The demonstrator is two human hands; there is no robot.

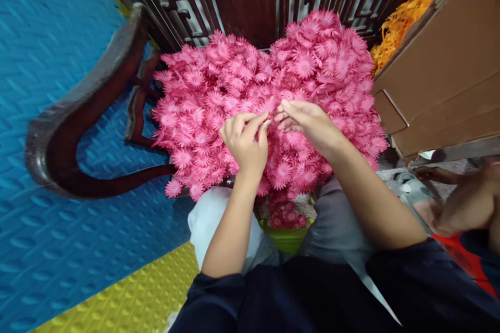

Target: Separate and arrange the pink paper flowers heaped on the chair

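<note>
Hemmed between armrest [94,83] and cardboard box [445,73], over pink flowers [199,99]; with fingers bunched on left hand [247,140], curved on right hand [312,122]; cannot tell any pinch. Beside blue matting [128,229].

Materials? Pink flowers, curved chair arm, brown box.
Pink flowers: probably plastic or fabric, fairly matte; petals look uniform.
Curved chair arm: likely dark varnished wood; glossy highlight on its rounded end.
Brown box: cardboard by its look, matte; flat tan panels, crease lines.

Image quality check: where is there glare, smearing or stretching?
Head view: pink flowers fairly clear, blue mat smeared toward the upper left; head view: glare on the chair arm; head view: edges look stretched, dark shirt shows little detail.
</note>
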